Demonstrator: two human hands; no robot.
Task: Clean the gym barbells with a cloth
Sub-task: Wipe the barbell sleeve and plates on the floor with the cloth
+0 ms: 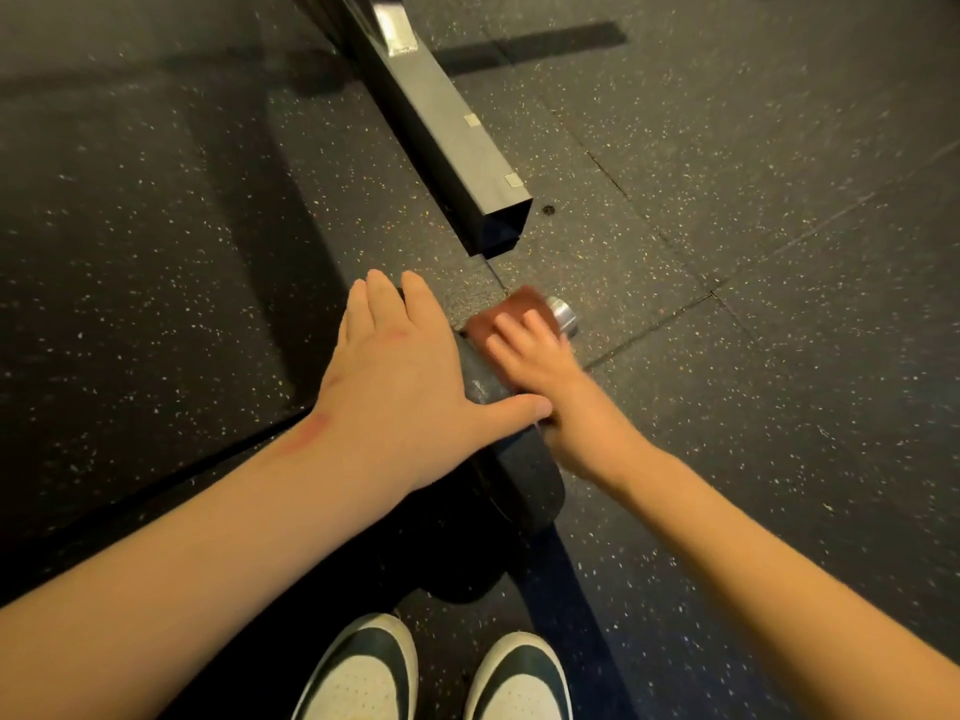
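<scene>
Barbell end (563,315): axis near-left to far-right. Right grip (540,366), fingers spread flat, presses cloth (519,309) on it; left grip (395,376) flat on plate (524,480).

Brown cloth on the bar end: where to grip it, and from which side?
Probably its middle, from above, with the hand wrapping down both sides. The cloth lies draped over the round bar sleeve, between the black plate and the sleeve's chrome end, so only its top is exposed and the sleeve backs the grip. The right hand lies on it from above.
</scene>
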